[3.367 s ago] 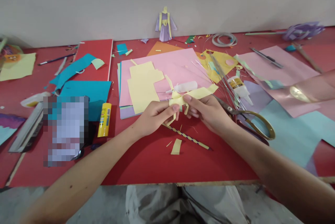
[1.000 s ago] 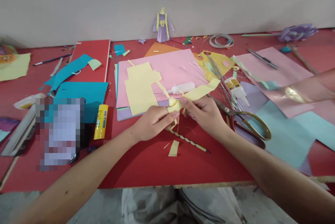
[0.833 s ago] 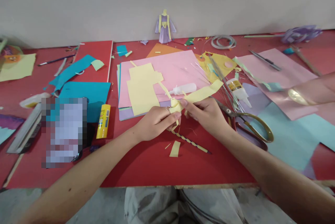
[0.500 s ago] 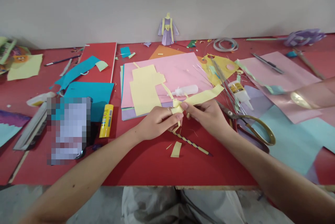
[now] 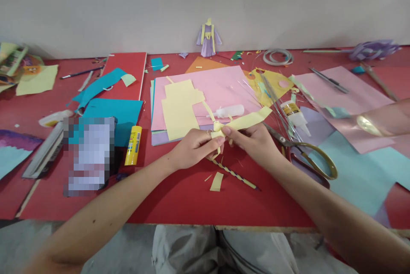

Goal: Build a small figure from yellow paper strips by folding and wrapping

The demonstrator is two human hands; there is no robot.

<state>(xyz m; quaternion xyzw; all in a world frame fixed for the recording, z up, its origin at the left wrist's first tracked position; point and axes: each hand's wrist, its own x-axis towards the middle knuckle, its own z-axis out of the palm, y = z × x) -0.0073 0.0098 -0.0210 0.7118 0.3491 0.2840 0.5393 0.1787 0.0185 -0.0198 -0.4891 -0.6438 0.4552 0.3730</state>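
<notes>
Near the middle of the table, a small pale-yellow paper figure (image 5: 218,126) is pinched between the thumb and fingers of my left hand (image 5: 197,148). My right hand (image 5: 253,140) is closed at the figure's right side, thumb and fingers gripping a yellow paper strip (image 5: 254,118) that sticks out to the right. Whether the strip is joined to the figure is hidden by the fingers. Under the hands lies a pencil (image 5: 236,175) with a spiral pattern, beside a small yellow paper scrap (image 5: 217,181).
Scissors (image 5: 315,160), a white glue bottle (image 5: 294,116) and metal tools lie to the right. Coloured sheets (image 5: 179,111), a glue stick (image 5: 133,145) and a blurred phone (image 5: 91,154) are leftward. A paper doll (image 5: 209,39) leans on the wall. Another person's arm (image 5: 384,118) reaches in right.
The view has shifted slightly, so the table things sit a little further right. Both hands keep their hold on the yellow paper, with hardly any movement.
</notes>
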